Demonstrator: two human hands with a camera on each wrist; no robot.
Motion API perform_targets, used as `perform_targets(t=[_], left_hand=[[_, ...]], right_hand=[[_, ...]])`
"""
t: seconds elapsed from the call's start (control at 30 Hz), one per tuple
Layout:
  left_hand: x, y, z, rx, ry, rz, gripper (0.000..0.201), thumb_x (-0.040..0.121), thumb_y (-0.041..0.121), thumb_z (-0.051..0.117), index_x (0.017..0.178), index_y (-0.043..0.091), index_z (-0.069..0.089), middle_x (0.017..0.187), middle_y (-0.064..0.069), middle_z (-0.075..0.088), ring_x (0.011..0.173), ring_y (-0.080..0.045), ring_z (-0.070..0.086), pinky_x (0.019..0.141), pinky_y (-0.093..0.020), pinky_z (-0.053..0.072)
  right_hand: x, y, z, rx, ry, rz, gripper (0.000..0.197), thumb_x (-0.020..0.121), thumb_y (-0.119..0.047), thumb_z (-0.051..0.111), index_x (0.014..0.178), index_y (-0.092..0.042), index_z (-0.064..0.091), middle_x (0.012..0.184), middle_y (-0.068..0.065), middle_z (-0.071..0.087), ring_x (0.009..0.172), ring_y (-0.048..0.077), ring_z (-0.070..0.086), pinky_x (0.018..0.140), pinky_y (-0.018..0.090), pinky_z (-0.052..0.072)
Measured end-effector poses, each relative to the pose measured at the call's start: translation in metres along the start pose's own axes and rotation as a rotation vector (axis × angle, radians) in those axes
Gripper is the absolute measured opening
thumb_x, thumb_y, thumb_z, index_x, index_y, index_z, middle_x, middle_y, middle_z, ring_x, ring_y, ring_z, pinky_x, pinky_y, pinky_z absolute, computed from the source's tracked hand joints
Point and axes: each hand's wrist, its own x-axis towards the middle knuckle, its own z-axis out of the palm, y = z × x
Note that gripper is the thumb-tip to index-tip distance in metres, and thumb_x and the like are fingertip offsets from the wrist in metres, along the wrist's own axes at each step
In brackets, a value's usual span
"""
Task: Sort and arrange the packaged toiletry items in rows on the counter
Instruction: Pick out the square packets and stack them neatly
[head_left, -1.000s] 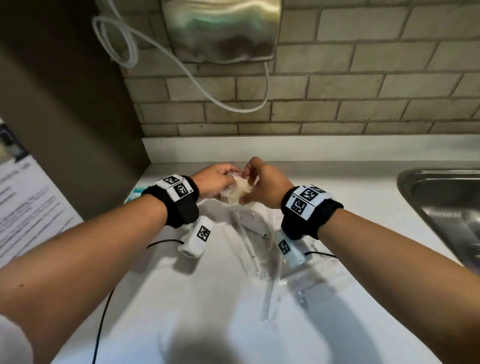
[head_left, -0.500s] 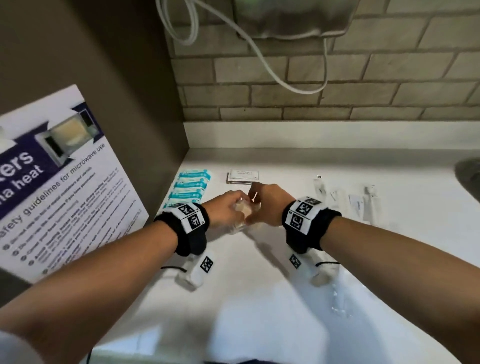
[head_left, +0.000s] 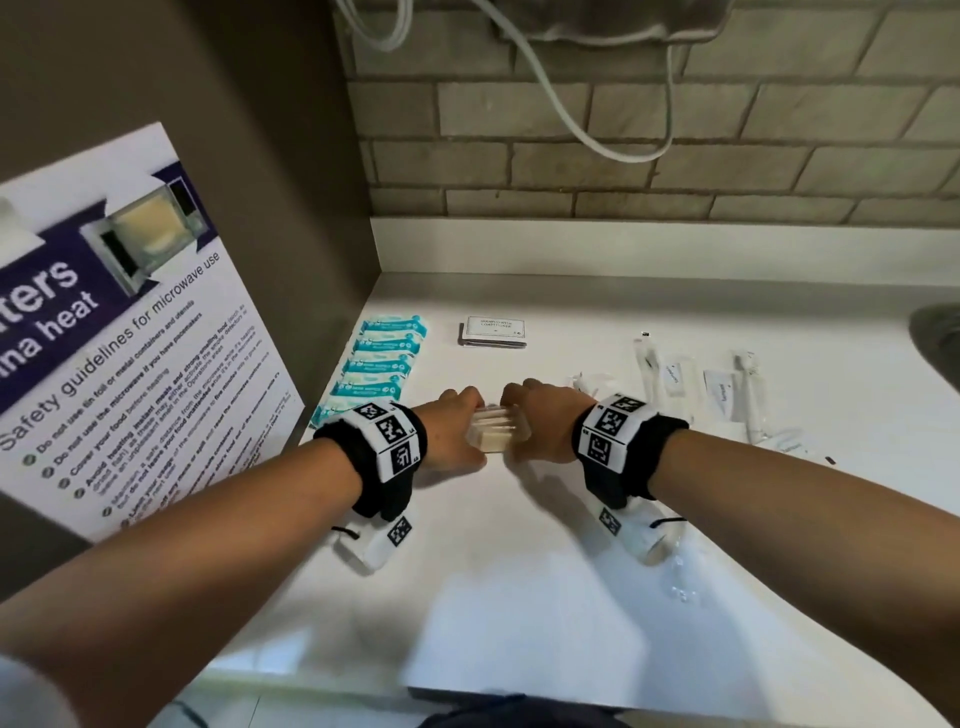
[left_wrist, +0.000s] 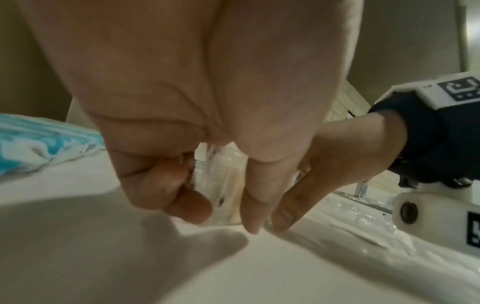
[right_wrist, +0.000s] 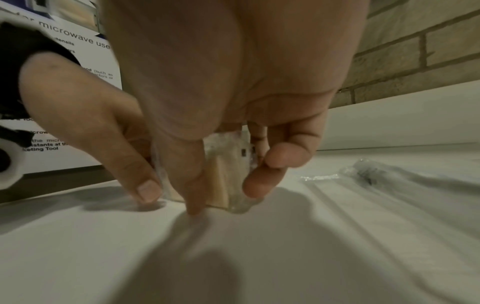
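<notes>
Both hands hold a small stack of clear-wrapped pale packets (head_left: 497, 430) upright on the white counter (head_left: 519, 571). My left hand (head_left: 457, 431) grips its left side, my right hand (head_left: 540, 426) its right side. In the left wrist view curled fingers (left_wrist: 187, 207) pinch the clear packets (left_wrist: 226, 185). In the right wrist view thumb and fingertips (right_wrist: 259, 181) pinch the same packets (right_wrist: 226, 176), whose lower edge touches the counter. A column of blue-and-white sachets (head_left: 384, 364) lies at the left. A white shampoo sachet stack (head_left: 493, 332) lies behind the hands.
Clear-wrapped toothbrush kits and small tubes (head_left: 696, 384) lie to the right. A brown side panel with a microwave safety poster (head_left: 119, 332) bounds the left. A brick wall (head_left: 675, 130) with a hanging white cable stands behind. A sink edge (head_left: 940, 343) shows at far right.
The view has swung left and down, bringing the poster and the sachet rows into sight. Both hands have lowered the clear packets from mid-air down onto the counter.
</notes>
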Motion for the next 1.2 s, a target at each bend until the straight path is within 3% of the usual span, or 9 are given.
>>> perform_targets(t=[0.1,0.23,0.3,0.4,0.47,0.63,0.77,1.0,1.2], left_hand=[[0.002,0.007,0.001,-0.038,0.068,0.027,0.058,0.078,0.023,0.068,0.128,0.014,0.04,0.12,-0.008,0.051,0.102,-0.025,0.057,0.078,-0.029,0.043],[0.003,0.01,-0.002,0.016,0.092,0.025,0.041,0.082,0.019,0.061,0.121,0.013,0.05,0.12,-0.009,0.054,0.105,-0.027,0.056,0.078,-0.028,0.04],[0.002,0.008,-0.006,0.015,0.078,0.019,0.041,0.081,0.02,0.063,0.119,0.015,0.05,0.116,-0.006,0.052,0.099,-0.025,0.056,0.078,-0.03,0.041],[0.002,0.008,-0.004,0.055,0.035,-0.008,0.045,0.081,0.023,0.063,0.122,0.018,0.046,0.117,-0.004,0.045,0.098,-0.026,0.058,0.083,-0.035,0.046],[0.002,0.011,0.0,0.096,0.011,-0.022,0.044,0.084,0.021,0.059,0.125,0.015,0.044,0.12,-0.007,0.042,0.098,-0.029,0.059,0.083,-0.037,0.046],[0.003,0.016,-0.004,0.103,0.02,-0.019,0.038,0.089,0.022,0.055,0.122,0.011,0.042,0.121,-0.009,0.042,0.1,-0.032,0.058,0.081,-0.038,0.044],[0.003,0.017,-0.003,0.12,-0.012,-0.038,0.043,0.086,0.027,0.059,0.122,0.012,0.041,0.121,-0.008,0.039,0.097,-0.031,0.059,0.08,-0.039,0.045],[0.003,0.02,-0.005,0.061,-0.042,-0.038,0.039,0.094,0.031,0.051,0.121,0.007,0.039,0.122,-0.009,0.036,0.084,-0.023,0.048,0.076,-0.035,0.037],[0.003,0.005,-0.017,-0.05,-0.035,-0.015,0.039,0.092,0.029,0.053,0.125,0.014,0.038,0.113,-0.002,0.047,0.089,-0.021,0.052,0.076,-0.031,0.037]], right_hand=[[0.001,-0.003,0.003,0.05,-0.013,-0.017,0.046,0.079,-0.028,0.069,0.119,-0.014,0.052,0.112,0.009,0.06,0.101,0.03,0.062,0.079,0.033,0.048],[0.002,-0.005,-0.003,0.053,0.004,-0.034,0.028,0.082,-0.024,0.065,0.106,-0.011,0.058,0.105,0.011,0.067,0.083,0.027,0.057,0.068,0.029,0.039],[0.002,-0.005,-0.004,0.054,0.02,-0.043,0.033,0.081,-0.025,0.066,0.11,-0.012,0.058,0.108,0.011,0.066,0.089,0.029,0.06,0.069,0.03,0.042],[0.002,-0.006,-0.001,0.039,0.009,-0.06,0.053,0.078,-0.027,0.071,0.127,-0.015,0.052,0.118,0.01,0.056,0.104,0.031,0.061,0.084,0.035,0.05],[0.003,-0.008,0.003,0.025,0.001,-0.07,0.052,0.08,-0.027,0.07,0.128,-0.013,0.052,0.12,0.011,0.054,0.106,0.032,0.06,0.087,0.036,0.049],[0.006,-0.006,-0.001,0.025,0.027,-0.075,0.038,0.084,-0.027,0.064,0.117,-0.01,0.056,0.116,0.012,0.059,0.102,0.032,0.062,0.083,0.036,0.05],[0.008,-0.006,0.001,-0.018,-0.006,-0.068,0.041,0.084,-0.029,0.065,0.119,-0.01,0.056,0.116,0.011,0.057,0.102,0.032,0.062,0.079,0.035,0.048],[0.011,-0.006,0.005,0.045,-0.069,-0.029,0.048,0.087,-0.034,0.059,0.126,-0.01,0.046,0.12,0.011,0.043,0.096,0.035,0.063,0.086,0.042,0.049],[0.011,0.004,-0.008,0.152,-0.029,-0.05,0.046,0.088,-0.028,0.063,0.124,-0.004,0.047,0.121,0.014,0.058,0.104,0.032,0.06,0.08,0.033,0.043]])
